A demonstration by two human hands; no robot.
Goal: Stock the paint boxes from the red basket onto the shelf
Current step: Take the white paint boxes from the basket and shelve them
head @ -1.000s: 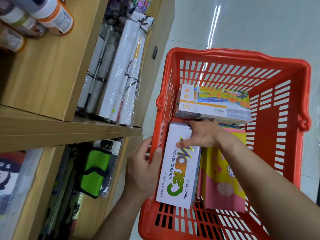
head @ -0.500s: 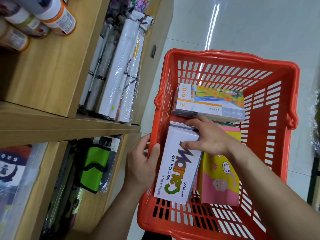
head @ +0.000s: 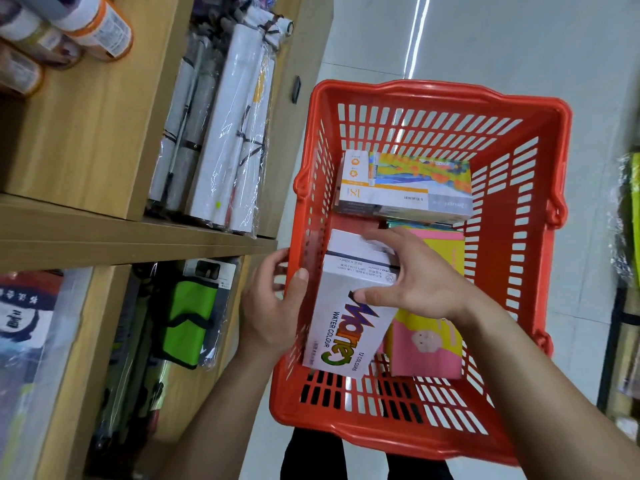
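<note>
At the left edge stands the wooden shelf (head: pixel 104 237), cut off by the frame at top, left and bottom, so its full height is out of sight. Its upper bay holds long white packs (head: pixel 225 133) in clear wrap, standing close together, and orange-lidded bottles (head: pixel 97 26) only partly in view at the corner. The lower bay holds a green pouch (head: pixel 187 317) in a clear bag; the goods around it are dark and hard to make out.

Just beside the shelf, over the pale tiled floor (head: pixel 485 36), is the red basket (head: pixel 433 95), its near rim partly hidden by the person's forearms. Inside, a box marked 18 (head: pixel 405 188) lies across the far end, its print upside down. A pink and yellow box (head: pixel 429 344) lies along the right side, its middle covered by the right hand (head: pixel 415 282).

The white water colour box (head: pixel 346 334) lies along the basket's left wall; whether it rests on the bottom or is lifted cannot be told. The right hand holds it, thumb across the printed face and fingers (head: pixel 388 237) curled over the far end. Another white surface shows just beyond that end, under the fingers; whether it is a second box cannot be told.

The left hand (head: pixel 273 306) grips the basket's left wall, thumb hooked over the rim and the other fingers outside. Whether the thumb also touches the white box is unclear.
</note>
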